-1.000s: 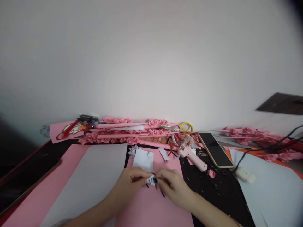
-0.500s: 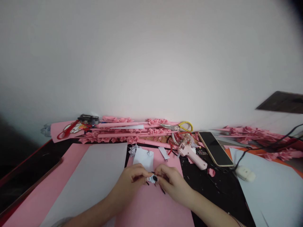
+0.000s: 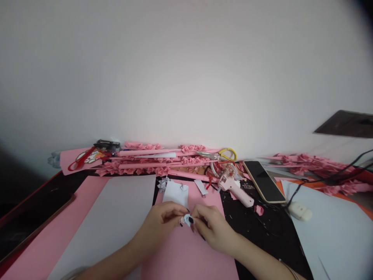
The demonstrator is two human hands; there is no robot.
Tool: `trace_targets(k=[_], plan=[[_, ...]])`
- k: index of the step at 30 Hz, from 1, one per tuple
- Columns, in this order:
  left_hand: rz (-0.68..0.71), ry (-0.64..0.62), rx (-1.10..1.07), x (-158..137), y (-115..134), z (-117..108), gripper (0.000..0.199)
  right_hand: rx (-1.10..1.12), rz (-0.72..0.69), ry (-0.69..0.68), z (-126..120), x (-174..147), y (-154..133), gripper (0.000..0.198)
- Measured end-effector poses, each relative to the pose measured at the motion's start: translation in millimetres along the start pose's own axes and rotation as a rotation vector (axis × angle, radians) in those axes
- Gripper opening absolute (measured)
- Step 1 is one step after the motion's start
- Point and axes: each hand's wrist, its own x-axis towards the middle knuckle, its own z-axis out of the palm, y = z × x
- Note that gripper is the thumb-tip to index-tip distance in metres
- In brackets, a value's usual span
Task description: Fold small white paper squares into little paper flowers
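Observation:
Between my two hands, above a pink sheet of paper (image 3: 189, 252), is a small white paper flower (image 3: 187, 220). My left hand (image 3: 163, 219) pinches its left side with thumb and fingers. From the right, my right hand (image 3: 211, 223) pinches the same flower, a dark-nailed fingertip over its middle. Just beyond my fingers lies a small stack of white paper (image 3: 175, 193) with a folded white flower (image 3: 183, 187) on it. More white paper flowers (image 3: 163, 184) sit at its far left corner. A white paper strip (image 3: 201, 187) lies to the right.
A pink glue gun (image 3: 237, 190), yellow-handled scissors (image 3: 220, 154) and a phone (image 3: 264, 182) lie beyond my right hand. Pink paper flower stems (image 3: 145, 166) line the wall. White sheets (image 3: 116, 217) are at left and right. A white plug (image 3: 300, 211) with a cable rests at right.
My fingers have shifted slightly on the white paper flower, which is turned a little and shows more of its pale side. The whole view has moved slightly.

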Motion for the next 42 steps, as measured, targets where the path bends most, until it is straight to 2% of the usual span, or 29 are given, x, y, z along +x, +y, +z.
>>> trace_targets(k=[4,9,13,21,36,42], plan=[[0.031,0.018,-0.008,3.0,-3.8,-1.2,0.022,0.019,0.035,0.072,2.2,-0.2,1.3,0.017],[0.017,-0.088,-0.091,2.9,-4.8,0.8,0.015,-0.018,0.021,0.077,4.7,-1.2,1.8,0.015],[-0.019,-0.039,-0.104,0.3,-3.9,3.6,0.008,-0.097,0.001,0.073,6.9,-2.8,1.4,0.015],[-0.028,0.008,-0.065,-1.4,-6.2,5.5,0.009,-0.198,0.0,0.07,9.5,-4.4,3.7,0.015],[-0.008,0.011,-0.152,1.6,-6.2,3.2,0.022,-0.113,0.01,0.084,8.3,-4.2,2.7,0.018],[-0.006,0.02,-0.124,-0.8,-2.7,3.4,0.024,-0.116,0.027,0.077,9.1,-4.2,0.9,0.018]])
